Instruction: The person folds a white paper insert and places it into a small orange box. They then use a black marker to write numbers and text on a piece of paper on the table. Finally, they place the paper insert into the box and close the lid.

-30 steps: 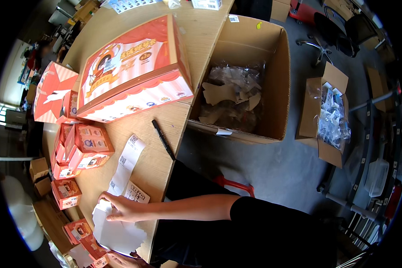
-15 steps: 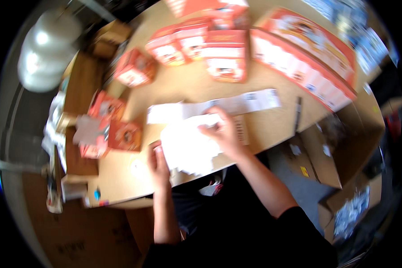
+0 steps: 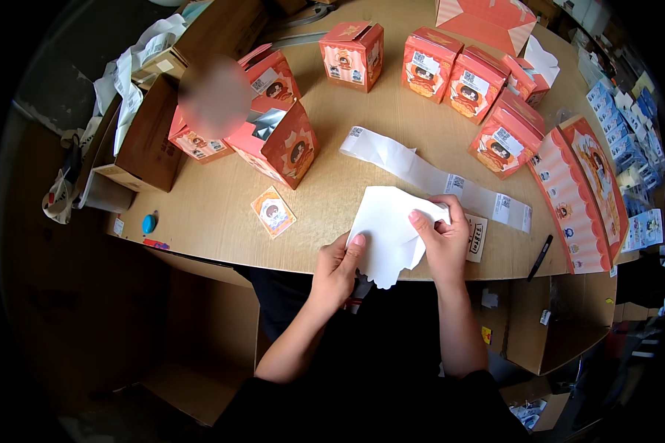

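A flat white card piece (image 3: 383,229) with a scalloped lower edge is held over the table's near edge. My left hand (image 3: 335,273) pinches its lower left side, thumb on the white face. At its upper right, my right hand (image 3: 447,238) grips a folded part between thumb and fingers. Just beyond lies a curled strip of white labels (image 3: 410,164) with printed codes. A small cream card (image 3: 477,240) with dark print sits partly behind my right hand. Left of my hands, a small orange picture card (image 3: 273,212) rests on the wood.
Red boxes with open tops (image 3: 295,148) stand at left, closed red boxes (image 3: 351,59) farther back. At right are a long red display box (image 3: 580,196), a black pen (image 3: 541,258) and blue packets (image 3: 621,125). A blue cap (image 3: 149,223) lies near the left edge.
The view has turned, so the table's contents sit differently in it. My left hand, earlier beside the white card piece, now has its thumb on its face. My right hand still grips it.
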Motion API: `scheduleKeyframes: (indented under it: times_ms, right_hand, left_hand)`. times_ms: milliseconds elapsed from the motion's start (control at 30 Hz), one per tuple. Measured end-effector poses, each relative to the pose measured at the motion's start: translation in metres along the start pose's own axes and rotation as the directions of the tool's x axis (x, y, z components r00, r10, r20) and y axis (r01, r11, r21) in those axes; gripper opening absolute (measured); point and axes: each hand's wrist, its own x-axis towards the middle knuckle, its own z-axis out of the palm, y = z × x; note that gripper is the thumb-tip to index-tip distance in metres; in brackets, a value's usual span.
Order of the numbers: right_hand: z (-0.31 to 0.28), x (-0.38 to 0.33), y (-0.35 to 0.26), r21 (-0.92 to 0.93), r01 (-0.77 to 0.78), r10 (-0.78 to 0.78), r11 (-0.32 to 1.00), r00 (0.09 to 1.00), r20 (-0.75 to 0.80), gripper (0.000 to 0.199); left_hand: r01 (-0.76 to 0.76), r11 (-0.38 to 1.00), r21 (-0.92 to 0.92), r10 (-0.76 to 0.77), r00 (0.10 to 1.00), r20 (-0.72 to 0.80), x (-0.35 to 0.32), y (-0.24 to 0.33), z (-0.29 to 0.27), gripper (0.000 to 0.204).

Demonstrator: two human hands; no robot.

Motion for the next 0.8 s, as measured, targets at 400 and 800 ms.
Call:
scheduleKeyframes:
  times_ms: [400, 800]
  right_hand:
    - [0.003, 0.003, -0.100, -0.461, 0.348, -0.057, 0.817, 0.843, 0.536, 0.061]
    - [0.045, -0.031, -0.058, -0.504, 0.370, -0.163, 0.781, 0.899, 0.407, 0.010]
  left_hand:
    - [-0.082, 0.930, 0.359, -0.114, 0.863, 0.492, 0.012, 0.047, -0.078, 0.040]
    - [-0.396, 0.485, 0.780, 0.609, 0.793, 0.024, 0.001, 0.033, -0.068, 0.075]
